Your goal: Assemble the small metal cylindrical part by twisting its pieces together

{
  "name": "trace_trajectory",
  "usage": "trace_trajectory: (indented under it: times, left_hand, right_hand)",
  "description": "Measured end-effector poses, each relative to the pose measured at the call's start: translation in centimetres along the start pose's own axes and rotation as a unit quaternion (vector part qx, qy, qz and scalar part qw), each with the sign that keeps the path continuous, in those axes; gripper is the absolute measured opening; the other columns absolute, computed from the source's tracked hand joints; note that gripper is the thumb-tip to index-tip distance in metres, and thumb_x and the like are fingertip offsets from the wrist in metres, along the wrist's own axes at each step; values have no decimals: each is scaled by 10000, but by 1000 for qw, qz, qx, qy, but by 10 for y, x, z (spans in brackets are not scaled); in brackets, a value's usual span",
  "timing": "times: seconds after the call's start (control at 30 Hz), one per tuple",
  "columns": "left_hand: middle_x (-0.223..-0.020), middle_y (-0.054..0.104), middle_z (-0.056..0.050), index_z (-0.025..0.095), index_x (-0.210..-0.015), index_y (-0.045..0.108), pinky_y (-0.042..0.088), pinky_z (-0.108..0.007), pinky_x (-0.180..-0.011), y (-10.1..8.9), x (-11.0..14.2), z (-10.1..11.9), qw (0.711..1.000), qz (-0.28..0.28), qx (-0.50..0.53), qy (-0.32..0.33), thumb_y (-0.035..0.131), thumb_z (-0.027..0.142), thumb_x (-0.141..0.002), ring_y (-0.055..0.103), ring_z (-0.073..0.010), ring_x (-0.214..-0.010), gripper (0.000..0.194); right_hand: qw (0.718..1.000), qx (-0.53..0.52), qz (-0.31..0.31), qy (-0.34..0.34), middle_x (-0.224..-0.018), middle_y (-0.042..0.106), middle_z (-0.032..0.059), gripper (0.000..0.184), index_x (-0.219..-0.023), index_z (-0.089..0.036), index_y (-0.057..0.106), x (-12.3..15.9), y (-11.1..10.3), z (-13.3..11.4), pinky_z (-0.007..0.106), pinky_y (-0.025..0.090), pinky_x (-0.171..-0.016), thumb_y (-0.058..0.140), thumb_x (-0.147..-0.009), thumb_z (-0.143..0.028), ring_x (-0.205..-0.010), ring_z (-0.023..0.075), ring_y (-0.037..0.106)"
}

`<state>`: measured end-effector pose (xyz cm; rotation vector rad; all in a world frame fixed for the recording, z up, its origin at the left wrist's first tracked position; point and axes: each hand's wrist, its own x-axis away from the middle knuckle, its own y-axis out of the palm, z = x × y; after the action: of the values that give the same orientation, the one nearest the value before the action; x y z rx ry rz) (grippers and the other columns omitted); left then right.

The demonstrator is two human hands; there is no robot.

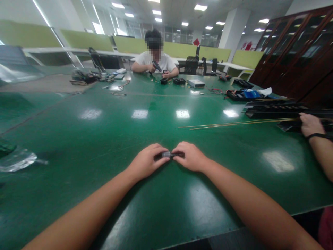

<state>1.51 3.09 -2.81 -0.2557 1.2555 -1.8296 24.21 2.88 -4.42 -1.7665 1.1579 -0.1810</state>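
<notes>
Both your hands meet at the near middle of the table, left hand and right hand pinching one small grey part. It's possibly two pieces half-joined; too small to tell.

We see our two forearms reaching into view from the bottom edge, both bare from the elbow down, with no sleeve showing on either. Our left hand and right hand are ungloved, and we can make out no ring, watch or band on the wrists or fingers. The fingers are short-nailed as far as the blur allows. Nothing else of our body shows clearly.
</notes>
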Motion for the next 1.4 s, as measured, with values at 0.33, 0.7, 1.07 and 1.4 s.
trace_trajectory:
  times: [0.33,0.7,1.07,1.4]
  left_hand:
    - [-1005,690,-67,224,-1064,722,519,-334,-840,1,1,0,1000,2,-6,0,593,397,-913,639,-213,-917,263]
    - [-1020,687,-60,226,-1063,714,507,-339,-853,0,2,-1,1000,-5,-6,-4,599,397,-917,640,-213,-931,252]
    - [-1018,690,-56,224,-1061,716,505,-329,-851,1,2,-2,1000,-3,-4,-5,617,394,-910,646,-211,-928,248]
    - [-1015,678,-52,221,-1064,711,498,-331,-848,1,3,-4,1000,-7,-3,-12,625,390,-908,635,-208,-927,247]
  right_hand:
    - [1000,6,-4,1,-870,682,45,97,-932,-182,704,1,-2,-1,297,445,-778,686,-836,-186,-836,173,573]
    - [1000,2,-8,6,-884,692,53,97,-930,-179,712,2,-4,0,311,455,-785,684,-837,-183,-851,179,587]
    - [1000,7,-8,11,-877,695,48,93,-919,-173,711,3,-6,0,304,450,-777,685,-832,-187,-847,178,585]
    - [1000,10,-7,13,-861,701,40,109,-907,-180,719,6,-8,3,299,449,-765,719,-800,-199,-820,172,595]
